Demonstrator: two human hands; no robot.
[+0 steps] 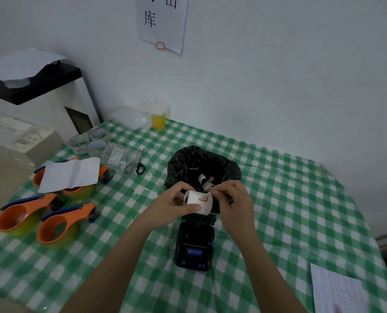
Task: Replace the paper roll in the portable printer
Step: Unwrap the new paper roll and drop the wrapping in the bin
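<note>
A white paper roll (198, 203) with a red-edged sticker on it is held in the air above the table. My left hand (176, 199) grips the roll around its left end. My right hand (231, 197) pinches the small sticker tab at the roll's top right and lifts it off the paper. Just below the roll stands the black portable printer (194, 245) with blue buttons, its lid open toward the far side. Behind the hands is a black bag-lined bin (201, 166) with used white paper scraps inside.
Several orange tape dispensers (52, 224) and a white sheet (70, 173) lie at the left. Scissors (136, 164), clear tape rolls (91, 141) and a yellow drink cup (158, 119) sit toward the wall. A printed sheet (339, 290) lies at the near right on the green checked cloth.
</note>
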